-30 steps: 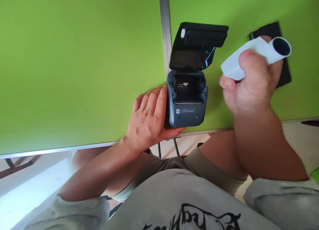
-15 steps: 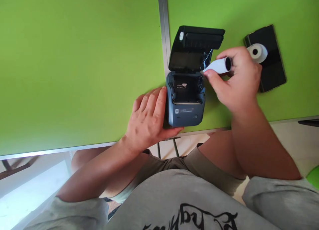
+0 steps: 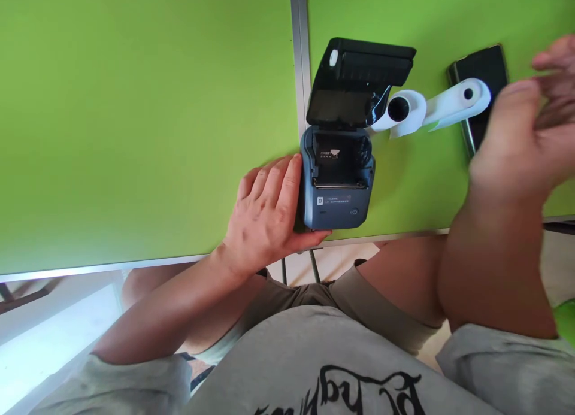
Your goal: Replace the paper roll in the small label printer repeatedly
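Rightward, white rolls (image 3: 415,108) lie between your right hand (image 3: 523,133), finger spread unclear, and the printer (image 3: 335,217) your left hand (image 3: 265,217) grips.

- Our left hand (image 3: 267,214) lies back-up at the table's (image 3: 135,133) near edge, thumb (image 3: 312,240) spread from the fingers (image 3: 274,181).
- Our right hand (image 3: 534,115), blurred, hovers open toward the right edge.

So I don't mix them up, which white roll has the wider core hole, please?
The left roll, beside the printer; the right roll is narrower inside.
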{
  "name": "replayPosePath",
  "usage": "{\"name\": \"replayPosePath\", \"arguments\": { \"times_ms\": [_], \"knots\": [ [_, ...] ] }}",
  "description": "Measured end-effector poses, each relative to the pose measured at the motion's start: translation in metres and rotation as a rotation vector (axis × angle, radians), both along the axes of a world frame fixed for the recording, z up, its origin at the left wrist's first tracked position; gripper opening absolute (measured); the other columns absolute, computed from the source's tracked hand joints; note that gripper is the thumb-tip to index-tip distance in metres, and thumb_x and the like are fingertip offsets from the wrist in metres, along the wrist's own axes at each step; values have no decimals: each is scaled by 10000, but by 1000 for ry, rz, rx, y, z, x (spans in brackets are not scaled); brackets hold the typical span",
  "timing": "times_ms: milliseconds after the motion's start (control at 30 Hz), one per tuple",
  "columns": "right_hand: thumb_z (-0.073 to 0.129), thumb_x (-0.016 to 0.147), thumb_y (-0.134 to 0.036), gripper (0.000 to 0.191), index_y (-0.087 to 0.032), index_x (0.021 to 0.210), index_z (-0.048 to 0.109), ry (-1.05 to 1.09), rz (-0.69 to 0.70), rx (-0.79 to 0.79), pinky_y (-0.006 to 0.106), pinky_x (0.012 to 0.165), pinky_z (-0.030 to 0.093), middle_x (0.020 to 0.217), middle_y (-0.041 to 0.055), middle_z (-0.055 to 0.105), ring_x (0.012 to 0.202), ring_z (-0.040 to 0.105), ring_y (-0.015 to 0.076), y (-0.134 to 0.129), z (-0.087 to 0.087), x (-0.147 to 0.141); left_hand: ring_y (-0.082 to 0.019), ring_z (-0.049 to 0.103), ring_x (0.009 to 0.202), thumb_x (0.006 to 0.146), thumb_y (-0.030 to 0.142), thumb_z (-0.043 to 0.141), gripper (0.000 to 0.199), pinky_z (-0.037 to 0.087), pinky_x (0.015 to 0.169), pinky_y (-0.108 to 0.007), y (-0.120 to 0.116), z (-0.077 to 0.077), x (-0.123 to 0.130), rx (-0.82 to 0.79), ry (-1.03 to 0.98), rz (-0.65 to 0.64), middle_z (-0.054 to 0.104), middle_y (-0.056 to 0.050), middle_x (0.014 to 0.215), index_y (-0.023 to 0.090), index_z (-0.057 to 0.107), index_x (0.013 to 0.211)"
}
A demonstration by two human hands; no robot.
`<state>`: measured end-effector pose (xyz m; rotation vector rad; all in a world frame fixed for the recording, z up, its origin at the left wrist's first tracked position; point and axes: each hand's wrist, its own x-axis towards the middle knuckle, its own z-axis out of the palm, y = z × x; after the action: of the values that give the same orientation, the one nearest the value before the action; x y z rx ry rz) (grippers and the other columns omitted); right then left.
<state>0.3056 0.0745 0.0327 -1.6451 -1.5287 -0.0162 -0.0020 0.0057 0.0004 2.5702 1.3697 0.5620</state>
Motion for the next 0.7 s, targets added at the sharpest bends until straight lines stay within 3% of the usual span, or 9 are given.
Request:
{"name": "replayPosePath", "arguments": {
  "times_ms": [100, 200, 333, 467, 533, 600, 700],
  "knots": [
    [840, 675, -337, 649, -214, 1284, 650, -166, 253, -30, 419, 922, 565, 1301, 104, 681, 1152, 687, 256, 16, -20, 20, -367, 612, 1246, 907, 832, 422, 1043, 411, 1064, -450, 0, 0, 1, 2, 7, 7, 629, -276, 1368, -34, 405, 1488],
    [886, 587, -260, 649, -210, 1202, 683, -275, 173, -137, 433, 944, 564, 1187, 119, 733, 1056, 709, 262, 25, -32, 26, -366, 620, 1228, 916, 825, 410, 1032, 411, 1059, -448, 0, 0, 1, 11, 10, 6, 637, -277, 1350, -44, 424, 1472],
    [838, 613, -287, 502, -208, 1089, 700, -263, 53, -202, 362, 792, 553, 1012, 68, 763, 854, 699, 207, 21, -31, 21, -363, 616, 1235, 921, 820, 399, 1022, 406, 1067, -446, 0, 0, 1, 12, 3, 8, 637, -276, 1351, -38, 420, 1476],
    [807, 623, -288, 422, -198, 1020, 697, -248, 35, -194, 358, 759, 518, 903, 47, 754, 785, 681, 187, 19, -31, 15, -357, 606, 1249, 931, 799, 399, 987, 406, 1072, -447, 0, 0, 1, -4, -5, 9, 633, -270, 1362, -15, 404, 1490],
    [835, 607, -282, 505, -184, 1073, 668, -149, 100, -125, 339, 695, 489, 860, 30, 728, 733, 668, 165, 21, -34, 13, -359, 605, 1249, 931, 793, 403, 984, 406, 1071, -449, 0, 0, 1, -7, -4, 8, 630, -272, 1366, -16, 399, 1492],
    [859, 658, -366, 557, -192, 1135, 632, 51, 250, -12, 304, 629, 450, 836, -1, 694, 686, 645, 126, 24, -35, 12, -362, 604, 1252, 927, 794, 411, 990, 405, 1072, -451, 0, -1, 1, -4, 0, 9, 628, -273, 1369, -16, 393, 1496],
    [855, 716, -528, 494, -257, 1083, 665, 368, 470, 142, 317, 656, 469, 852, -52, 665, 701, 644, 92, 24, -28, 13, -364, 608, 1246, 926, 798, 404, 999, 403, 1069, -450, 0, -1, 1, 9, 13, 9, 631, -275, 1364, -23, 392, 1496]
  ]
}}
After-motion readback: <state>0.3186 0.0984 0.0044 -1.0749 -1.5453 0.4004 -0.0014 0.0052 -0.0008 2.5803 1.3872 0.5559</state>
